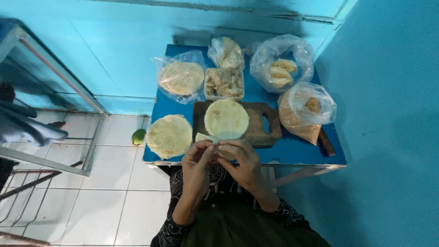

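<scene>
Your dark sleeves w/ pale pattern sit lowest in view, and just above them both your hands meet at the table's near edge. Your left hand [197,158] is pinched, thumb and fingertips closed on the near edge of a thin pale wrapper [206,137]; your right hand [240,158] is curled shut beside it, fingers on the same piece, tho what's under the fingers is hidden. That piece lies at the front lip of the wooden cutting board [260,126], touching the round flat sheet [226,118] spread on the board. Left of the board, a stack of round sheets [169,135] sits on the blue table [297,150], overhanging the front edge a bit. Back row: a bagged stack of rounds [181,77], a tray of pale filling pieces [224,83], a knotted bag behind it [227,51], a big clear bag of pale strips [281,64], and a bag of brown crumbs [304,114] at the board's right. A green fruit [138,136] lies on the tiled floor, left of the table. Progress, judging by the layout: early-ish. One sheet is out on the board, nothing looks filled or rolled yet, no finished pieces anywhere in view, and both stacks look full.
</scene>
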